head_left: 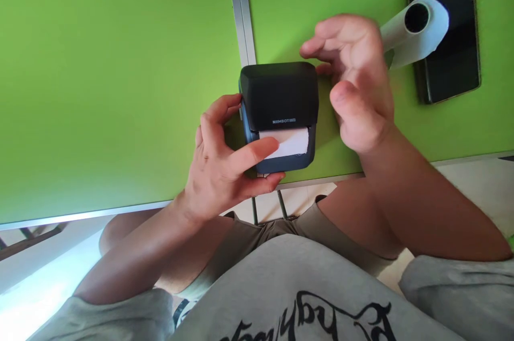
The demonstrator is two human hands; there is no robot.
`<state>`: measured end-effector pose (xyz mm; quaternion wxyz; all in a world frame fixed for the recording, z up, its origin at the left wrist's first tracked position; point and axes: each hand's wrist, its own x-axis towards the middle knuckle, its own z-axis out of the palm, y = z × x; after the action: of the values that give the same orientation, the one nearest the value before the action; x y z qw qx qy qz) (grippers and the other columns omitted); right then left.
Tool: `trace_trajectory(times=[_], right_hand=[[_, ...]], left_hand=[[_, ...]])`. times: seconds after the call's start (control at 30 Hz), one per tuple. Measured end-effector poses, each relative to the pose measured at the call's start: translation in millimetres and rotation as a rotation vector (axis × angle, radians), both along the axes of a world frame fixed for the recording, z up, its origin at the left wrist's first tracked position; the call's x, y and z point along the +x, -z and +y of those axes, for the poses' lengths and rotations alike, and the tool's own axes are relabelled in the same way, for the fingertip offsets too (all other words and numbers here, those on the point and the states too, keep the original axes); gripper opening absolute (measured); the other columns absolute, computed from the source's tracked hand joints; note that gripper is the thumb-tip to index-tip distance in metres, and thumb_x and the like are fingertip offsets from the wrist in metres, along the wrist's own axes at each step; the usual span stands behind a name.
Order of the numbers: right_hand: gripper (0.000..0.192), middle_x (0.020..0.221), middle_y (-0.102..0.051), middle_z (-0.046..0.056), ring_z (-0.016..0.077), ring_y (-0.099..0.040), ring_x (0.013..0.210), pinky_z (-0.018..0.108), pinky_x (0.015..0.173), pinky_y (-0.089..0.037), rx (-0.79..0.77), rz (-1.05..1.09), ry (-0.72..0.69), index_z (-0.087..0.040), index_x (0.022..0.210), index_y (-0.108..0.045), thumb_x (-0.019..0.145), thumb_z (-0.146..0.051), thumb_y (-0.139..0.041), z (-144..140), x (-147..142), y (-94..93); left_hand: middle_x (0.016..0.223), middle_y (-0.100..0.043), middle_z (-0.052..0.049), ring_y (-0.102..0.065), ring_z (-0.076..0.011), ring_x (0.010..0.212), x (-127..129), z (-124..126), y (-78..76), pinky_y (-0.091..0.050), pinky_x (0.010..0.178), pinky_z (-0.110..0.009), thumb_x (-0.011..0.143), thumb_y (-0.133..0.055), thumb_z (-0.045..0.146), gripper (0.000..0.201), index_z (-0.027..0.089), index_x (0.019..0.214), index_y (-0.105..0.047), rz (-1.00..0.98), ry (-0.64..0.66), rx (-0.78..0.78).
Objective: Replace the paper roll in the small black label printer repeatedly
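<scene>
A small dark label printer [279, 96] stands on the green table [112, 78] near its front edge. A white strip of label paper [291, 141] shows in its front slot. My left hand [219, 161] grips the printer's left side and front, with the thumb lying across the paper. My right hand [355, 81] hovers just right of the printer, fingers spread and curled, holding nothing.
A white paper roll [417, 28] lies at the back right, partly on top of a black phone [453, 57]. A grey seam [242, 9] splits the green tabletop. My knees and grey shirt fill the lower part of the view.
</scene>
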<state>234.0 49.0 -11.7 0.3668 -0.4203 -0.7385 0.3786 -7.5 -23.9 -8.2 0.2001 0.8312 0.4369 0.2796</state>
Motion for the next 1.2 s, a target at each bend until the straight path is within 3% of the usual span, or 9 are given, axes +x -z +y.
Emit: trace_trajectory(times=[0.07, 0.17, 0.4, 0.6, 0.83, 1.2], right_hand=[[0.057, 0.134, -0.058, 0.000, 0.0252, -0.057, 0.131, 0.044, 0.109, -0.053, -0.006, 0.085, -0.014, -0.037, 0.135, -0.046, 0.089, -0.072, -0.047, -0.7, -1.3, -3.4], [0.050, 0.135, -0.059, 0.002, 0.0231, -0.059, 0.130, 0.043, 0.115, -0.052, -0.027, 0.151, -0.060, -0.033, 0.131, -0.052, 0.091, -0.063, -0.054, -2.0, -4.0, -7.3], [0.049, 0.136, -0.060, 0.005, 0.0223, -0.060, 0.128, 0.044, 0.115, -0.054, 0.008, 0.011, -0.103, -0.030, 0.133, -0.049, 0.091, -0.053, -0.062, -4.4, -4.1, -10.9], [0.049, 0.141, -0.057, 0.006, 0.0247, -0.058, 0.132, 0.049, 0.119, -0.053, -0.002, -0.126, -0.133, -0.030, 0.135, -0.045, 0.095, -0.057, -0.056, -3.1, -2.8, -21.3], [0.051, 0.146, -0.051, 0.002, 0.0222, -0.047, 0.146, 0.048, 0.126, -0.049, -0.051, -0.209, -0.262, -0.035, 0.138, -0.045, 0.094, -0.055, -0.060, 7.9, 3.8, -32.6], [0.053, 0.151, -0.048, 0.002, 0.0241, -0.042, 0.151, 0.050, 0.129, -0.046, -0.080, -0.226, -0.265, -0.032, 0.137, -0.046, 0.093, -0.057, -0.061, 8.7, 3.9, -29.7]], left_hand=[[0.150, -0.028, -0.009, -0.048, -0.0365, 0.139, 0.5, -0.1, -1.2, -0.053, 0.106, -0.056, 0.090, -0.073, 0.050, 0.052, 0.043, 0.133, -0.044, 0.005, -0.008, 0.002], [0.149, -0.032, -0.013, -0.050, -0.0377, 0.138, 2.2, -0.4, -3.5, -0.052, 0.108, -0.056, 0.088, -0.072, 0.055, 0.069, 0.042, 0.145, -0.036, 0.014, -0.040, -0.003], [0.160, -0.036, -0.018, -0.054, -0.0409, 0.139, 3.1, -1.9, -2.8, -0.052, 0.101, -0.051, 0.087, -0.067, 0.064, 0.078, 0.033, 0.152, -0.038, 0.079, -0.069, 0.006], [0.161, -0.040, -0.025, -0.049, -0.0413, 0.145, 0.8, -0.8, -1.3, -0.049, 0.096, -0.044, 0.089, -0.063, 0.067, 0.081, 0.026, 0.154, -0.036, 0.136, -0.039, 0.062], [0.164, -0.038, -0.021, -0.048, -0.0402, 0.146, 2.0, -1.2, -1.2, -0.048, 0.098, -0.044, 0.085, -0.069, 0.066, 0.086, 0.028, 0.154, -0.037, 0.111, -0.056, 0.042], [0.162, -0.038, -0.024, -0.047, -0.0398, 0.147, 2.2, -1.2, -2.0, -0.050, 0.098, -0.046, 0.086, -0.065, 0.067, 0.083, 0.029, 0.152, -0.034, 0.164, -0.052, 0.055]])
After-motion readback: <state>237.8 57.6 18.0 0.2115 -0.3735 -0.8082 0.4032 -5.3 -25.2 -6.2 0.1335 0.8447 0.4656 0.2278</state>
